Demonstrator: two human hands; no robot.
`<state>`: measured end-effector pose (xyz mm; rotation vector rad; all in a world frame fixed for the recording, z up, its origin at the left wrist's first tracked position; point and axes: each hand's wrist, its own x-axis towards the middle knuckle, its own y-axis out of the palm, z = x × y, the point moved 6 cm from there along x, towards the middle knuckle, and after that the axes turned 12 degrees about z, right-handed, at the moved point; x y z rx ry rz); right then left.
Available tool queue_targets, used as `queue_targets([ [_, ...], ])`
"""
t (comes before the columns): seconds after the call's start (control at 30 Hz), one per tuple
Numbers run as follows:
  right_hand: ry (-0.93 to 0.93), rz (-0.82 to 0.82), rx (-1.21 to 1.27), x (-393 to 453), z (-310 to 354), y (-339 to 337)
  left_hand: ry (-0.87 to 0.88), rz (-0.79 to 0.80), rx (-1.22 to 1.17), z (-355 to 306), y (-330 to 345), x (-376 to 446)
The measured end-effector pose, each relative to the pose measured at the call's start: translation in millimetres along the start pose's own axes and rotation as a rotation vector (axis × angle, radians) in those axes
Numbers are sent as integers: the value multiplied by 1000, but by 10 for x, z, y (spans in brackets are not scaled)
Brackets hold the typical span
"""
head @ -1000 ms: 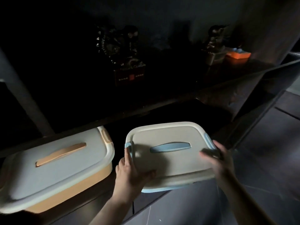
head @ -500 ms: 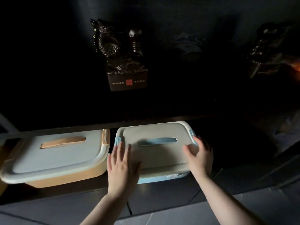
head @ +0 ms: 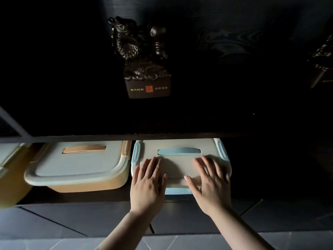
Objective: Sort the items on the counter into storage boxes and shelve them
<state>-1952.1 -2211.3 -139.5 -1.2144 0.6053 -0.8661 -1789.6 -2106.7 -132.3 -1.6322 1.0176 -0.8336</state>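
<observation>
On the lower shelf (head: 93,197) at far left, part of a yellowish container (head: 10,188) shows at the frame's edge. Next to it sits an orange storage box (head: 86,184) with a pale lid and an orange handle. Just beside that, touching or nearly so, stands the blue storage box (head: 177,191), its cream lid (head: 178,165) carrying a blue handle (head: 179,151) and blue side clips. Both hands lie flat on this lid: the left hand (head: 147,183) near the front left, fingers straight and slightly spread, and the right hand (head: 210,179) near the front right, fingers likewise extended, gripping nothing. Above, on the dark upper shelf, a carved dragon figurine (head: 142,56) stands on a square base, and another dark ornament (head: 322,64) is barely visible at far right.
</observation>
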Motion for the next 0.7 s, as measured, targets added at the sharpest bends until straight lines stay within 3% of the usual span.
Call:
queue_targets([
  [0.5, 34, 105, -26, 464, 16, 99, -6, 69, 59, 150, 76, 447],
  [0.6, 4, 94, 49, 436, 21, 36, -37, 84, -82, 141, 45, 440],
  [0.7, -2, -29, 149, 70, -2, -69, -33, 69, -245, 181, -17, 115],
])
